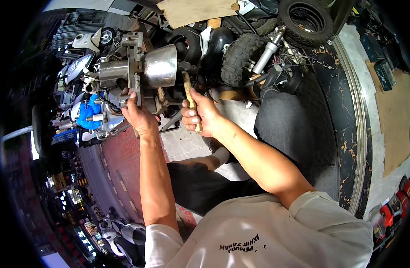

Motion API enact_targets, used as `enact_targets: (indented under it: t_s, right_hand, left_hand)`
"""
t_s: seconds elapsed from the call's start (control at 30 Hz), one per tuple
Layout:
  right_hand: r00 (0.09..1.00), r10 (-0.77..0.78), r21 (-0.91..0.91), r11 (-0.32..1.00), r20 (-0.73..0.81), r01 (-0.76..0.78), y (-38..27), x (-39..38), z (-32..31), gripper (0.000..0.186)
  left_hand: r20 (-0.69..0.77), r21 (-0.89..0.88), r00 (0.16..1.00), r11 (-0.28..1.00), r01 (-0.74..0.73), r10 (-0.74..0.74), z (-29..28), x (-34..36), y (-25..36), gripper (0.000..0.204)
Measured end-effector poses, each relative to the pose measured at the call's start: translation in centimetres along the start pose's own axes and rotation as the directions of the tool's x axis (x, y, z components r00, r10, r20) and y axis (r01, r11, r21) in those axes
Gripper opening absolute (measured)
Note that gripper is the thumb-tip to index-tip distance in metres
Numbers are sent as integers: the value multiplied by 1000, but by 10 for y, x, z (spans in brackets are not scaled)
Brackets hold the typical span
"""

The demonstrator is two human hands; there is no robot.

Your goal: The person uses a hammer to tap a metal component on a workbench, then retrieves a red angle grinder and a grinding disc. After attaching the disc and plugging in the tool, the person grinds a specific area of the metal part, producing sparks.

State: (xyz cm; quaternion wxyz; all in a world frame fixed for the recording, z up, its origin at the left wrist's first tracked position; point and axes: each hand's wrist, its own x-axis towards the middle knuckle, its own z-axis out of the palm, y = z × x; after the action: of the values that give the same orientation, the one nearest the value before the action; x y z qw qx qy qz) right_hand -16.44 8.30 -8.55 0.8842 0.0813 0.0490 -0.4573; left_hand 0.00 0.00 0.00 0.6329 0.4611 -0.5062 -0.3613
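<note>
Both forearms (pixel 156 174) outstretched, right fingers (pixel 190 112) curled.

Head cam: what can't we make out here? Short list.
All head view.
Left grip: far fingers, hidden behind the hand itself.
Wooden-handled tool: mid-handle, covered by right grip.
Silver metal cup: far side, behind its near wall.
Bottom-left motorcycle: partly cut off by bottom edge.

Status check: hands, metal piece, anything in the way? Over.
Right hand gripping pale yellow-handled hammer; left hand on grey metal frame. Shiny silver metal cup beside frame, hammer near its rim. Knobby black rubber tyre to hammer's right.
</note>
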Motion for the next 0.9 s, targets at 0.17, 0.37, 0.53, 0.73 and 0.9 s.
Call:
enact_targets:
  t_s: [0.17,0.37,0.53,0.73,0.9]
  right_hand:
    - [961,194,-128,977,196,-171,-4,0,7,54]
    - [984,123,-155,983,131,-102,-3,8,11,58]
    - [986,120,-298,951,112,-81,-4,17,8,61]
    - [995,72,-342,939,75,-42,-3,27,8,69]
    - [994,39,-340,940,99,-3,1,31,5,69]
  left_hand:
    - [4,-39,1000,999,4,-4,14,-16,0,48]
    - [-92,-44,995,998,-42,38,16,-10,-8,42]
    - [-74,226,997,974,-20,37,18,-21,15,54]
    - [43,509,983,843,-176,179,54,-45,46,56]
    - [82,537,960,800,-268,266,51,-45,39,53]
